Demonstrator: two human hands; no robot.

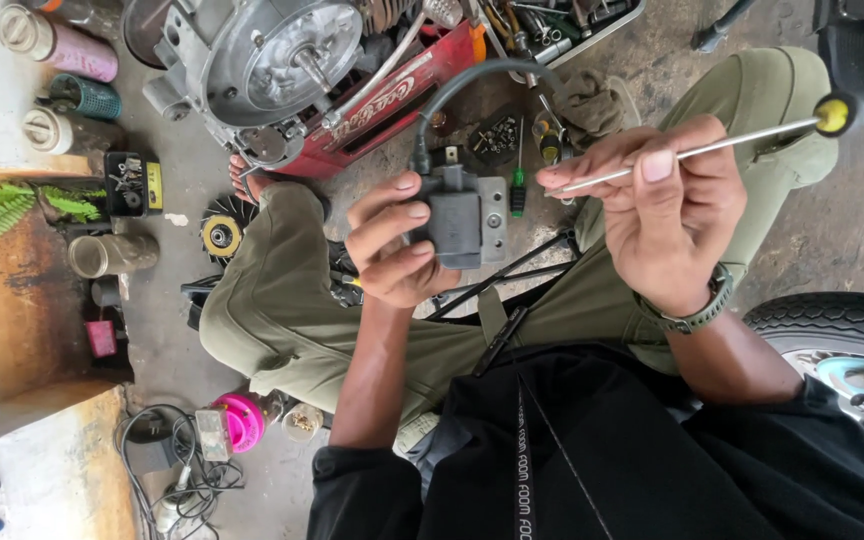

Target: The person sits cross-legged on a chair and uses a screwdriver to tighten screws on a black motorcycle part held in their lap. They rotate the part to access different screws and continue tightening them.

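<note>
Item: dark grey coil block (449,215), a moulded body on a pale metal bracket (493,218) with a mounting hole, held in mid-air above the lap, between the knees. A thick black cable (462,82) rises from its top and arches away toward the tool tray. The block is gripped by the left hand (392,245), thumb over the front face, fingers wrapped behind; the bracket side is left exposed toward the other hand.

Tool: long thin screwdriver (712,145), bare steel shaft, yellow-and-black knob at the far end. It is pinched in the right hand (667,215) near the tip, fingers closed on the shaft, the tip brought just beside the bracket. Whether the tip is already seated in a screw cannot be told; it is hidden by the fingers.

Handling note, as judged: the block is best kept braced and square to the shaft, the tip guided by the fingertips until it is seated, the grip then shifted back to the knob for turning. The cable should be kept from twisting.

Surroundings: olive trousers (282,300); a silver engine casing (272,60) on a red stand; a green-handled screwdriver (518,190) on the concrete floor (842,230); a tray of loose tools (552,25); a tyre (832,320) at right; spray cans (57,40) along the left wall.
</note>
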